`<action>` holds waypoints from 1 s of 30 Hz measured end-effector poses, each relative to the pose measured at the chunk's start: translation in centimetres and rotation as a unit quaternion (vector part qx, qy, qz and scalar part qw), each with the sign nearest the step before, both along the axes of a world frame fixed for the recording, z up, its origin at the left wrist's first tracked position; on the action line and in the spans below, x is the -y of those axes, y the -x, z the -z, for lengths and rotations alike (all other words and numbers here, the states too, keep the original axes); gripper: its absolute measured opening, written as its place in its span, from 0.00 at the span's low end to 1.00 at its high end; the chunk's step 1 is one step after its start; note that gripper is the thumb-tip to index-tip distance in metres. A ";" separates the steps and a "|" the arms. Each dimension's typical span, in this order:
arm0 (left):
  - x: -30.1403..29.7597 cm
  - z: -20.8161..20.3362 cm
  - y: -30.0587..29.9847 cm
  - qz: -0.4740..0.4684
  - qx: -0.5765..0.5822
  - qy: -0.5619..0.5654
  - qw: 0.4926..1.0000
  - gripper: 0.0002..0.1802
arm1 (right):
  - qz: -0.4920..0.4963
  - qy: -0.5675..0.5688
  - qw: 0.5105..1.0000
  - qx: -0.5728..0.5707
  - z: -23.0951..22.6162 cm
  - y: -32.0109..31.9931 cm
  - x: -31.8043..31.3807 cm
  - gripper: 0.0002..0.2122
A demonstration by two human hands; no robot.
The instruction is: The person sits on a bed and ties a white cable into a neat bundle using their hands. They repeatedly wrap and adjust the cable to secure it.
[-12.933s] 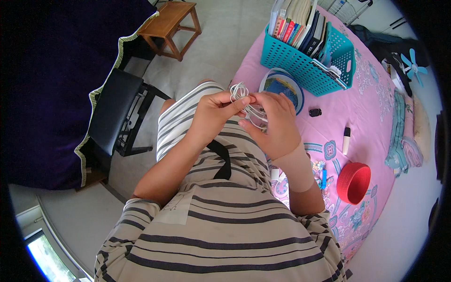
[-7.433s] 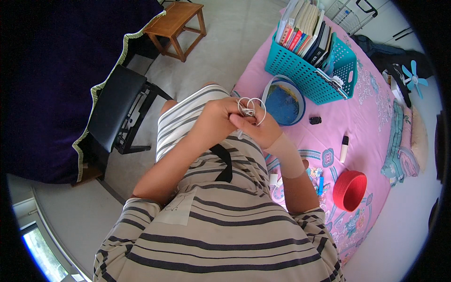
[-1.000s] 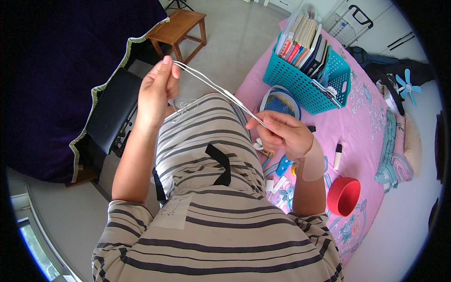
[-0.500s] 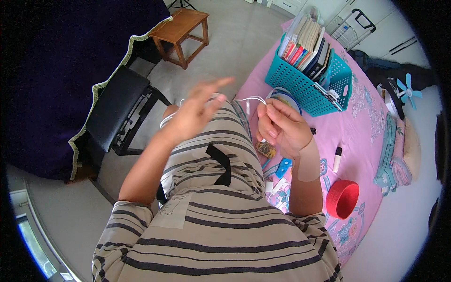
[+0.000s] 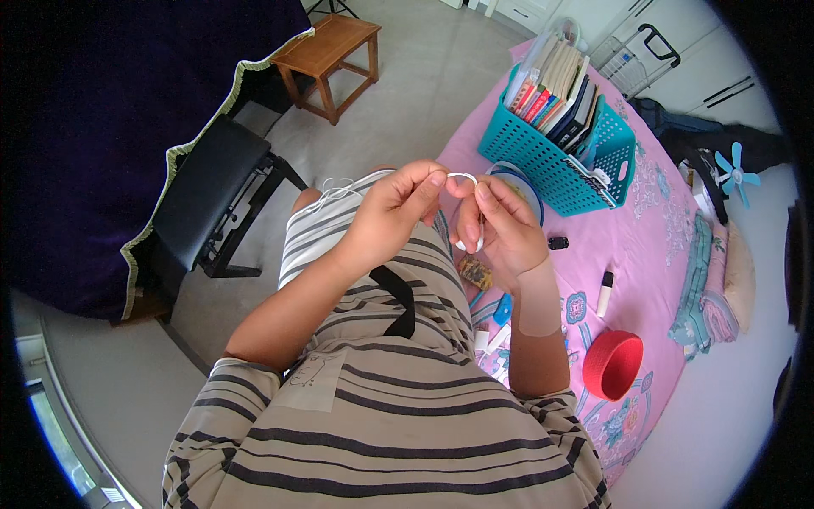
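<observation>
A thin white cord (image 5: pixel 463 176) arcs between my two hands above my lap. My left hand (image 5: pixel 394 210) is closed, pinching one end of the arc between thumb and forefinger. My right hand (image 5: pixel 502 222) pinches the other side, its fingers curled, and a loop of the cord hangs below them. More of the same white cord (image 5: pixel 332 193) lies loosely across my left knee, on the striped dress (image 5: pixel 339 280). What sort of cord it is I cannot make out.
On my right, a pink floral bedspread (image 5: pixel 644 254) carries a teal basket (image 5: pixel 551 174) of books, a red round basket (image 5: pixel 612 365), a white bottle with a black cap (image 5: pixel 604 294) and small items. A black padded bench (image 5: pixel 212 187) and wooden stool (image 5: pixel 326 47) stand left.
My left hand has come down and right from a blurred, spread position and now pinches the cord. The right hand keeps its hold, slightly shifted.
</observation>
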State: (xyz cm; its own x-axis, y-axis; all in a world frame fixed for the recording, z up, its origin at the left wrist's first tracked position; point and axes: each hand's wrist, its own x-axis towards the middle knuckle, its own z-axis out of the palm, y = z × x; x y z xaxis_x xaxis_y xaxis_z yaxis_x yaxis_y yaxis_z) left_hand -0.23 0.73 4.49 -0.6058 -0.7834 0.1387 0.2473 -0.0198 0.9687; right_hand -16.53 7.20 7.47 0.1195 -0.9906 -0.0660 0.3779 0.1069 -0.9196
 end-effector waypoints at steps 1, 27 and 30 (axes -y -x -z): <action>0.0 0.1 0.1 -0.013 0.006 -0.011 1.000 0.13 | 0.005 0.009 1.000 -0.007 0.1 -0.2 0.1 0.14; -0.9 2.0 1.2 -0.048 0.029 -0.030 0.998 0.10 | 0.135 0.059 0.981 -0.128 3.8 -0.1 0.8 0.09; -0.9 2.1 1.2 -0.001 0.004 -0.038 0.999 0.10 | 0.147 0.018 0.987 -0.067 3.0 -0.6 0.7 0.10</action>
State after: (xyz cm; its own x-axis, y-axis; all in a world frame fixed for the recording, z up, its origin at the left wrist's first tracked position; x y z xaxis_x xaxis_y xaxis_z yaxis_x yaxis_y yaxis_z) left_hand -1.45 1.68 2.43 -0.6054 -0.7923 0.0751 0.2405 -0.0921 0.9663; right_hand -15.96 6.53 4.46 -0.1813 -0.9831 -0.0257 0.2633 -0.0233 -0.9644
